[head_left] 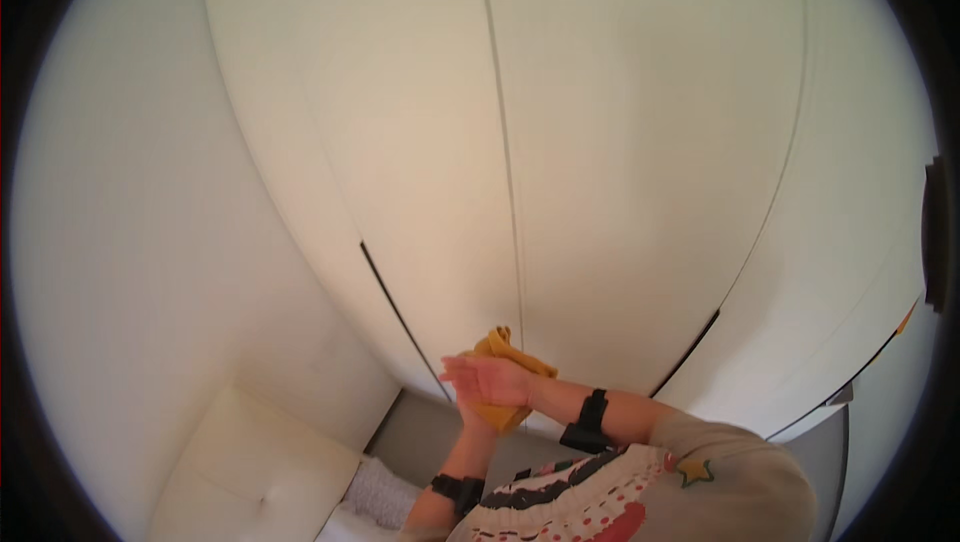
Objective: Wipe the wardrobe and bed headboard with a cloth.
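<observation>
A mustard-yellow cloth [519, 354] is bunched up at my hands, in front of the tall cream cabinet doors [420, 172]. My right hand [495, 380] crosses over it from the right, palm showing and fingers stretched out to the left. Below and partly behind it, my left hand [476, 414] reaches up with the cloth against it. The left fingers are mostly hidden by the right hand and the folds; the cloth appears held up there. Whether the cloth touches the door cannot be told.
Long dark handle slots [395, 308] run down the doors on both sides. At the lower left stands a cream padded headboard [255, 462], with a grey fabric item [380, 495] beside it. Grey floor [420, 427] shows below the doors. A dark object [934, 232] is at the far right edge.
</observation>
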Action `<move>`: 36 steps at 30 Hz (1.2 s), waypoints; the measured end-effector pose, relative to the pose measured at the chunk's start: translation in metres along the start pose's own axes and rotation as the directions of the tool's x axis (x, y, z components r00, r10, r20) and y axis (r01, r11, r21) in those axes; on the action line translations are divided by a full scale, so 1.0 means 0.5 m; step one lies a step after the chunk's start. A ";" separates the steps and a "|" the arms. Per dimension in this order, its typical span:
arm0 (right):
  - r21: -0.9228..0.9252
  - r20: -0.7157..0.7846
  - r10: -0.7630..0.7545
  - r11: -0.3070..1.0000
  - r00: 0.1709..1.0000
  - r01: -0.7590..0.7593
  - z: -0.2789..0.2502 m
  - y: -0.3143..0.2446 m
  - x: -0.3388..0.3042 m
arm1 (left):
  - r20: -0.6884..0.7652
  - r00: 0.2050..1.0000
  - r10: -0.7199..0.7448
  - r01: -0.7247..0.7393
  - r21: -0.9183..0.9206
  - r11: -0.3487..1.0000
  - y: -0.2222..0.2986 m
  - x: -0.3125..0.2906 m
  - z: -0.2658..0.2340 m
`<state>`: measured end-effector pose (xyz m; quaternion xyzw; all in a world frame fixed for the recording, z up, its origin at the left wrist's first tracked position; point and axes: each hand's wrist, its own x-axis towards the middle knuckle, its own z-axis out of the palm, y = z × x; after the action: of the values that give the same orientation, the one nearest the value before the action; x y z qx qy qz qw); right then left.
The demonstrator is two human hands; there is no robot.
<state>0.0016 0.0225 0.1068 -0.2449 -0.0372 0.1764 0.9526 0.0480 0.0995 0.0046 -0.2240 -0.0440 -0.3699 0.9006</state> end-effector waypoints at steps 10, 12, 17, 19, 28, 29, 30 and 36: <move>-0.840 0.100 -0.631 0.361 0.770 0.405 0.355 -0.266 -0.225 | 0.405 0.914 -0.040 -0.237 0.609 0.757 -0.147 0.279 0.604; -0.944 0.320 -0.778 -0.215 0.541 0.249 0.437 -0.329 -0.267 | 0.423 0.885 0.194 -0.458 0.725 0.514 -0.205 0.400 0.701; -0.435 0.870 -0.458 -0.887 0.182 -0.154 0.471 -0.423 -0.348 | 0.941 0.337 0.024 -0.569 0.224 -0.792 -0.285 0.521 0.773; -0.401 0.898 -0.430 -0.887 0.094 -0.229 0.449 -0.455 -0.377 | 0.947 0.319 -0.046 -0.371 0.080 -0.925 -0.333 0.484 0.785; -0.496 0.864 -0.495 -0.801 -0.095 -0.336 0.339 -0.298 -0.379 | 0.435 0.398 -0.808 -0.513 -0.624 -0.589 -0.494 0.187 0.695; -0.495 0.866 -0.487 -0.807 -0.111 -0.323 0.335 -0.260 -0.375 | 0.441 0.402 -0.802 -0.502 -0.626 -0.596 -0.470 0.160 0.694; -0.491 0.869 -0.483 -0.813 -0.107 -0.312 0.326 -0.220 -0.373 | 0.390 0.405 -0.827 -0.599 -0.570 -0.562 -0.446 0.132 0.695; -0.507 0.860 -0.500 -0.810 -0.105 -0.294 0.367 -0.156 -0.506 | 0.542 0.396 -0.741 -0.229 -0.723 -0.651 -0.433 0.019 0.916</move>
<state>-0.2389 -0.0478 0.3090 -0.6793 -0.0023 -0.7328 0.0406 -0.0540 0.1574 0.4977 -0.6374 0.4543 -0.6175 -0.0773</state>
